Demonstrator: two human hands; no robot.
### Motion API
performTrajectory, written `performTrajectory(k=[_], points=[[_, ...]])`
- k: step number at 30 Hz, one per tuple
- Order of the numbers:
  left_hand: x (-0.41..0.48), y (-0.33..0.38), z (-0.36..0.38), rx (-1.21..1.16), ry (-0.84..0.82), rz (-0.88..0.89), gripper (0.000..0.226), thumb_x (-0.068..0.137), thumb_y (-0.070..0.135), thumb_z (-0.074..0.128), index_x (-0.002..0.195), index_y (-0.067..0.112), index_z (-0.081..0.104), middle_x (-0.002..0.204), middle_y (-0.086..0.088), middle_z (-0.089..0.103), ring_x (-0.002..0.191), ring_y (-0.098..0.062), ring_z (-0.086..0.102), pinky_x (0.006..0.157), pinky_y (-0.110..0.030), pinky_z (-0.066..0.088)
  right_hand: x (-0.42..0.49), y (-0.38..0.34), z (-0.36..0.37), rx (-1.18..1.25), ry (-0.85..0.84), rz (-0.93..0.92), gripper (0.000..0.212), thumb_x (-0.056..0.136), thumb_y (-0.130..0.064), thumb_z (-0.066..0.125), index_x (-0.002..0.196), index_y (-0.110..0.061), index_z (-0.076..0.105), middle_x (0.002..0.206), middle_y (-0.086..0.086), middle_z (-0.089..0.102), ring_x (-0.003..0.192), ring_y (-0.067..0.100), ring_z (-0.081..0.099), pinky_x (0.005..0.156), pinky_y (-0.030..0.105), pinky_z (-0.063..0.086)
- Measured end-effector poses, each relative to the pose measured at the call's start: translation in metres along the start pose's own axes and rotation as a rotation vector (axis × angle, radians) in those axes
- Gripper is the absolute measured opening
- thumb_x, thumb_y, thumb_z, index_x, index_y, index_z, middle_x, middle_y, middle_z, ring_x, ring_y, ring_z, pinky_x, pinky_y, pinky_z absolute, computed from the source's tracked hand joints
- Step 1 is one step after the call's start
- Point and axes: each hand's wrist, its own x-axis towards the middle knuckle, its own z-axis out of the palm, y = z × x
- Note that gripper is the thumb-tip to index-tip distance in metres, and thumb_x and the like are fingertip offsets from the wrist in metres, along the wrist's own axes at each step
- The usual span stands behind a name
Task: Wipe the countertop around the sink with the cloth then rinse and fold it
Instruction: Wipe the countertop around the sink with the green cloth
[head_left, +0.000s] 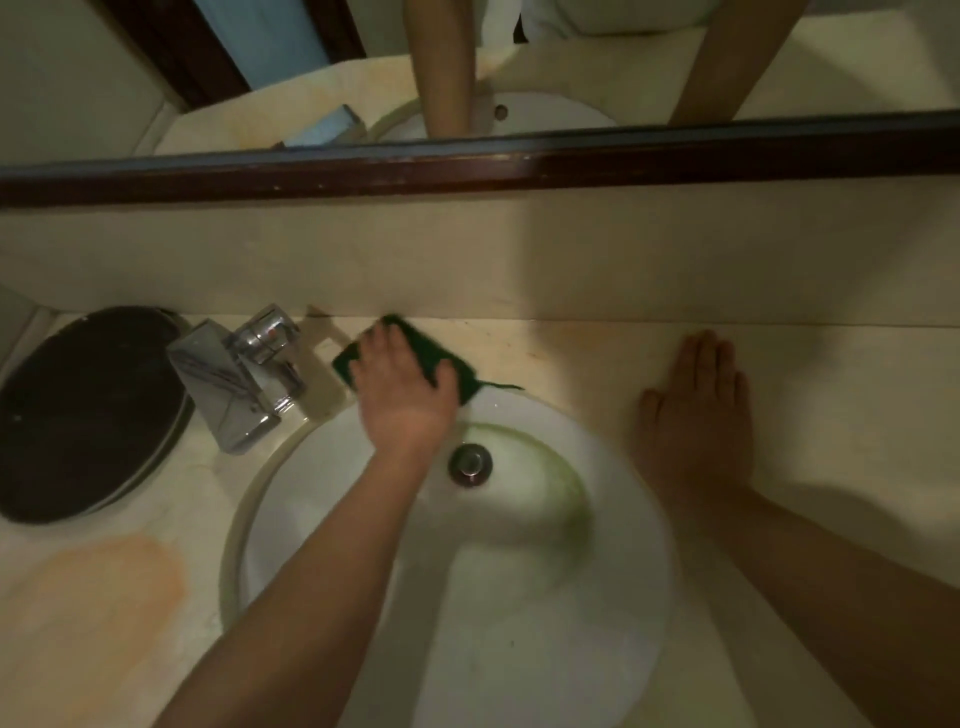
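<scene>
The two bare forearms are nearest to the camera, and both reach forward over the white sink (322, 519), which is set into the pale counter (831, 415). The left hand (402, 387) lies across the far rim of the sink and presses down on the green cloth (423, 345). Its grip is flat: the fingers are stretched over the cloth and the thumb is spread to the right side, so it pushes on the cloth and does not pinch it. The cloth lies on the narrow strip of counter between the sink rim and the back wall. Its long axis goes diagonally, from the far left near the wall to the near right at the sink rim, where a thin thread (501, 385) sticks out to the right. The far corner of the cloth is almost touching the wall. Just to the left of the cloth stands the chrome tap (244, 374), so there is little room on that side. To the right the strip of counter is open as far as the right hand (696, 415), which rests flat on the counter with fingers together, palm down, holding nothing. A dark round lid (88, 410) lies at the far left of the counter, beyond the tap.
</scene>
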Motion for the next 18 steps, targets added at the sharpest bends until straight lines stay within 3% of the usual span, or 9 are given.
performTrajectory(k=[2,4,6,9,14,18], points=[[0.008,-0.023,-0.002,-0.033,0.003,-0.171,0.076,0.087,0.055,0.034,0.152,0.018,0.023,0.156,-0.020,0.020,0.145,-0.038,0.010,0.116,-0.054,0.019,0.000,-0.001,0.000,-0.005,0.012,0.000,0.072,0.086,-0.031,0.032,0.147,0.006,0.026,0.152,0.026,0.031,0.142,0.038,0.028,0.114,0.048,0.025],[0.007,-0.020,-0.003,-0.026,0.003,-0.206,0.074,0.088,0.053,0.034,0.152,0.019,0.024,0.154,-0.022,0.022,0.145,-0.039,0.012,0.116,-0.054,0.020,0.001,-0.001,-0.001,-0.009,0.006,0.004,0.072,0.086,-0.032,0.031,0.147,0.006,0.026,0.152,0.025,0.031,0.142,0.038,0.029,0.114,0.048,0.025],[0.004,-0.006,-0.002,0.012,0.015,-0.149,0.074,0.089,0.047,0.032,0.152,0.008,0.024,0.154,-0.024,0.027,0.144,-0.038,0.017,0.118,-0.050,0.014,0.001,0.000,-0.001,-0.018,-0.016,0.006,0.074,0.085,-0.033,0.028,0.148,0.005,0.024,0.153,0.025,0.030,0.143,0.037,0.027,0.115,0.048,0.023],[0.003,0.023,0.000,0.039,-0.040,-0.040,0.075,0.092,0.044,0.028,0.152,0.000,0.017,0.159,-0.022,0.017,0.147,-0.034,0.012,0.120,-0.045,0.005,0.002,0.001,-0.002,0.003,-0.037,-0.016,0.074,0.086,-0.035,0.026,0.149,0.005,0.023,0.155,0.024,0.028,0.144,0.036,0.025,0.116,0.047,0.023],[-0.011,0.059,0.006,0.034,-0.069,0.044,0.078,0.089,0.044,0.021,0.151,-0.003,0.013,0.159,-0.023,0.012,0.148,-0.035,0.007,0.121,-0.044,0.002,0.013,0.051,-0.012,0.094,0.004,-0.044,0.069,0.087,-0.034,0.030,0.139,0.009,0.041,0.142,0.030,0.045,0.129,0.042,0.047,0.100,0.051,0.045],[-0.039,0.108,0.010,-0.025,-0.097,0.204,0.078,0.087,0.040,0.029,0.150,-0.004,0.019,0.157,-0.026,0.019,0.146,-0.039,0.011,0.121,-0.046,0.004,0.018,0.093,-0.012,0.022,-0.010,-0.030,0.070,0.087,-0.032,0.030,0.145,0.008,0.030,0.152,0.026,0.032,0.142,0.038,0.029,0.115,0.049,0.027]])
